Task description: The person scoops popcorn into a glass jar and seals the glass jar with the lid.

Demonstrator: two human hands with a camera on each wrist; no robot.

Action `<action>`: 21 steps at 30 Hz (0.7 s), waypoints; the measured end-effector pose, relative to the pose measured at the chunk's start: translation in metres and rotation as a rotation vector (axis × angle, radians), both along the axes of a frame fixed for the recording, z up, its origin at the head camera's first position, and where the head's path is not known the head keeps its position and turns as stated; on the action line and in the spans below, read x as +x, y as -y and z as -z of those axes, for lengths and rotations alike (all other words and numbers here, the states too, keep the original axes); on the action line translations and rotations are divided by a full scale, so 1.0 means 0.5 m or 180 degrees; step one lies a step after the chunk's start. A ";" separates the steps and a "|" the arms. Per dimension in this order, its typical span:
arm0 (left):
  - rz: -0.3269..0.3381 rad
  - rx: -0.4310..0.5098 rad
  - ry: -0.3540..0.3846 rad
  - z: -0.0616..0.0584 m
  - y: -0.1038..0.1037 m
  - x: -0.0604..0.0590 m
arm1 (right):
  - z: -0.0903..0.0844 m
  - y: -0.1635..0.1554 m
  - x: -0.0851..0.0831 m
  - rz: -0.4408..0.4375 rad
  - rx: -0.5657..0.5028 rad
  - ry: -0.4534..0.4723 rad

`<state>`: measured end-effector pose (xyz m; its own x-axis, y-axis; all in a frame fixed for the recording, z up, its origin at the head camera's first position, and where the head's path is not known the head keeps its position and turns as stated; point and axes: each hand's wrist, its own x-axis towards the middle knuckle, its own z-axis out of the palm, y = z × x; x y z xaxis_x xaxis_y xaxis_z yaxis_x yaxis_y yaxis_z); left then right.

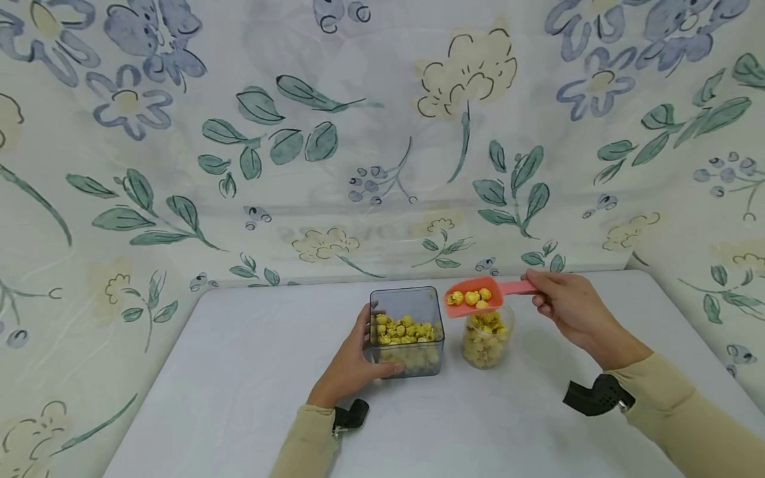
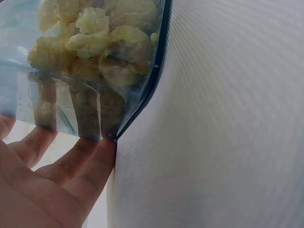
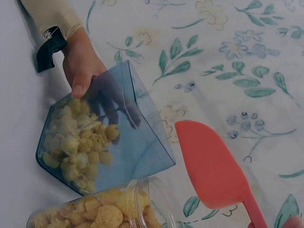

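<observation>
loaded coral scoop [image 1: 497,290] held high by clear jar [image 1: 505,327]

right grip [image 1: 570,311]: grasping coral scoop by the handle, thumb and curled fingers about its end. handle out to the right, bowl to the left, hollow side up. in the bowl, several round yellow pieces of popcorn [image 1: 472,297]. from the head view, bowl in front of the jar's upper left, partly hiding the mouth. from the right wrist view, bowl higher than the mouth, plain gap between. exact line-up over the opening: cannot tell.

clear jar: upright on white counter [image 1: 239,398], filled with popcorn close to the mouth. just to its left, slightly apart in head view, blue-grey container [image 1: 406,301]: square, see-through, open-topped, partly filled with more popcorn, heaped low, upper walls bare.

left grip [image 1: 352,362]: grasping blue-grey container at its left side. thumb along the near wall, low down; fingers round the left side, visible through the tinted plastic in both wrist views.

on both arms, beige sleeves [image 1: 687,411]; at each wrist, a black wrist device [image 1: 597,395]. behind the counter and to both sides, pale patterned cloth [image 1: 382,119] with blue flowers, cream blossoms, green leaves.
</observation>
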<state>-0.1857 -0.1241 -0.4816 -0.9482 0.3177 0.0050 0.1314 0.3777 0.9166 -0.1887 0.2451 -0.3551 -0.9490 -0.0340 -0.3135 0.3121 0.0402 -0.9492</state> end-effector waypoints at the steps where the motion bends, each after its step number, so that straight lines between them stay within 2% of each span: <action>1: 0.0000 -0.0012 0.0004 0.000 0.000 0.000 | 0.001 -0.004 0.001 0.0010 -0.0011 0.0015; 13: -0.0003 -0.0020 0.0028 0.003 0.000 0.001 | 0.004 -0.037 0.010 0.0080 0.0075 0.0038; 21: -0.0012 0.0010 0.0051 0.001 -0.001 0.000 | 0.004 -0.055 0.012 0.0100 0.0152 -0.0058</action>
<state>-0.1857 -0.1238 -0.4819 -0.9493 0.3142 -0.0092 0.1153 0.3753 0.9197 -0.1826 0.2724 -0.3571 -0.9549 0.0104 -0.2968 0.2967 0.0762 -0.9519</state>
